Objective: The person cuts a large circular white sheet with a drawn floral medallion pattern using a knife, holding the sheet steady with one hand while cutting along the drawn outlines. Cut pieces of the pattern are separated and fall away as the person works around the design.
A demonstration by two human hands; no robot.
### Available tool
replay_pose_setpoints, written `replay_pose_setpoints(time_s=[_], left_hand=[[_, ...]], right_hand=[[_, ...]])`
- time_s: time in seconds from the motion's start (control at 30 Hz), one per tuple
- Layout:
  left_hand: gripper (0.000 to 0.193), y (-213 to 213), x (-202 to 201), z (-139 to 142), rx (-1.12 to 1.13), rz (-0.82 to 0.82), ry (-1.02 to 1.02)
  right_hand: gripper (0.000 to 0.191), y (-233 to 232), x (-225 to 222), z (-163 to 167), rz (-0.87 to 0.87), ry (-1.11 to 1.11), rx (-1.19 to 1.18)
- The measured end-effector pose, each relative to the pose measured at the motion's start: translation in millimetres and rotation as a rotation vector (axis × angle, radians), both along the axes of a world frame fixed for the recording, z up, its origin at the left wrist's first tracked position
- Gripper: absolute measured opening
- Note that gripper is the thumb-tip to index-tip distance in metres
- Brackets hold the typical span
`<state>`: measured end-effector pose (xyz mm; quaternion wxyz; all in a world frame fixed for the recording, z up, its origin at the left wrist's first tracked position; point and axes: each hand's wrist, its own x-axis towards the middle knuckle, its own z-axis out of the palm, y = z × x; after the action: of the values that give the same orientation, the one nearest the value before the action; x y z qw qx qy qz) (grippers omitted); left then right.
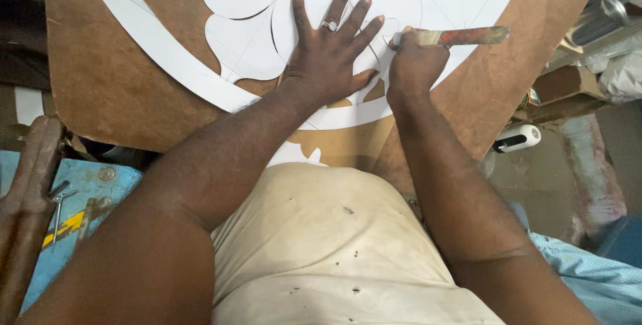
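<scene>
1. A person leans over a brown board (107, 77) that carries a large white cut-out sheet (247, 4) with curved, petal-like shapes and a round outer band.
2. The left hand (328, 57) lies flat on the white sheet near the board's middle, palm down and fingers spread wide, pressing the sheet to the board; a ring (330, 26) sits on one finger.
3. The right hand (416, 64) is just beside the left, closed in a fist around a tool with a worn, reddish handle (468, 35) that sticks out to the right.
4. The tool's working end meets the white sheet close to the left hand's fingertips; it looks like a knife or chisel, though the tip is too small to tell.
5. A pale, stained shirt (334, 251) fills the lower middle of the view.
6. At lower left, a blue table (87, 184) holds a rusty metal tool (30, 198).
7. At right, well apart from the hands, a small white cylinder (518, 139) lies below the board's edge, with metal parts (602, 17) above it.
</scene>
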<state>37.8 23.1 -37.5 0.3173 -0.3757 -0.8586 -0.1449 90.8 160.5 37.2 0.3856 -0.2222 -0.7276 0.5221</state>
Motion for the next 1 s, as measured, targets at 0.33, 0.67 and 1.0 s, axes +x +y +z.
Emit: replay_pose_setpoints(time_s=[0.33,0.67,1.0], left_hand=[[0.085,0.6,0.1,0.7,-0.016,0.020,0.027],[0.085,2.1,-0.4,2.1,-0.025,0.011,-0.021],[0.084,-0.1,2.0,8.2,-0.042,0.017,-0.044]], right_hand=[[0.014,-3.4,-0.6,2.0,-0.047,-0.033,-0.042],[0.016,-6.4,2.3,3.6,-0.034,-0.029,-0.011],[0.016,-9.7,3.4,1.7,-0.028,-0.014,0.000]])
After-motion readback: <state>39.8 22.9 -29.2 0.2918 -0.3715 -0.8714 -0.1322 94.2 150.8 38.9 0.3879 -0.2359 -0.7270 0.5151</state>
